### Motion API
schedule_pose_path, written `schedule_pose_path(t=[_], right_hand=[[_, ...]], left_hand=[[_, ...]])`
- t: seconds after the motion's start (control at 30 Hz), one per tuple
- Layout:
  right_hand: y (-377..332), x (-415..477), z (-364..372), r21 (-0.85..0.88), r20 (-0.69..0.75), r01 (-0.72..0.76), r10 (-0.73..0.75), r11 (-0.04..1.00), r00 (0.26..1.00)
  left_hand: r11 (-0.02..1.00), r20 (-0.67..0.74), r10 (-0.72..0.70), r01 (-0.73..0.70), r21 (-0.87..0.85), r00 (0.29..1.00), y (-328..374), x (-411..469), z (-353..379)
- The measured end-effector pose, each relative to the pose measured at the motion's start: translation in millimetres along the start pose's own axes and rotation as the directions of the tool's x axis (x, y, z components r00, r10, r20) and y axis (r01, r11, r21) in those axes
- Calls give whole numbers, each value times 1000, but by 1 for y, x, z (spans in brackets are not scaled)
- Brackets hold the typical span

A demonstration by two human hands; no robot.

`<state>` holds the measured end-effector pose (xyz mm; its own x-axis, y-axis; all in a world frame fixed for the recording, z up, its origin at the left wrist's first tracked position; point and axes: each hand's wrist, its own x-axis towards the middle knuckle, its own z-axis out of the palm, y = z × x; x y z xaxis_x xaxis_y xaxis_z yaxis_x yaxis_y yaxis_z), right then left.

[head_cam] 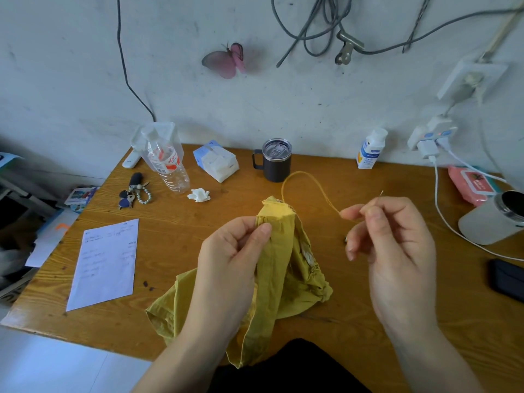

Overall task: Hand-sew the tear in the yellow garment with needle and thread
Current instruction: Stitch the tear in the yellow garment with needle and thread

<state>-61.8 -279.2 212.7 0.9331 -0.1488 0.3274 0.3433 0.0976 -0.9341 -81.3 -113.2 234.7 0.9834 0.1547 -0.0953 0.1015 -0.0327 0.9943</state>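
Yellow garment (279, 259) gripped by left fingers (262, 229) — right fingers (374, 214) pinch needle (380, 194); sheet (105, 265) seemingly illegible.

I sit at a wooden desk (198, 219) which stands against a scuffed white wall (71, 66), where grey cables (329, 9) hang near a pink butterfly (226, 61) and a socket (472, 78), with pale floor (56, 364) at my left in soft, even light.
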Motion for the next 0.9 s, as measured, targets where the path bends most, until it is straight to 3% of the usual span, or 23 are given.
schedule_pose_path(t=[0.2, 0.3, 0.5, 0.6, 0.63, 0.67, 0.73, 0.8, 0.9], right_hand=[[-5, 4, 1, 22, -70, 107, -105, 994, 992], [-9, 7, -4, 212, -88, 39, -21, 976, 996], [-21, 11, -12, 628, 115, -163, 116, 761, 987], [-23, 14, -17, 756, 285, -296, 113, 584, 952], [-22, 14, -18, 729, 325, -330, 122, 599, 938], [-21, 13, -19, 628, 330, -332, 146, 703, 933], [-18, 10, -19, 139, 300, -205, 156, 969, 941], [-13, 7, -12, -321, 346, 2, 115, 947, 931], [-10, 2, 0, -570, 422, 184, 93, 801, 902]], left_hand=[[1000, 12, -20, 20, 14, 1000, -4, 2, 0], [999, 13, -51, 51, 11, 999, -10, 4, -1], [994, 9, -107, 107, 16, 994, -23, 9, -1], [993, 15, -115, 115, 1, 993, -24, 10, -2], [994, 17, -111, 111, 1, 994, -24, 10, -2], [995, 17, -104, 104, 4, 994, -24, 10, -2], [996, 18, -89, 89, 12, 996, -23, 10, -1], [997, 25, -76, 76, 20, 997, -20, 8, 0], [998, 46, -51, 49, 51, 998, -16, 5, 1]])
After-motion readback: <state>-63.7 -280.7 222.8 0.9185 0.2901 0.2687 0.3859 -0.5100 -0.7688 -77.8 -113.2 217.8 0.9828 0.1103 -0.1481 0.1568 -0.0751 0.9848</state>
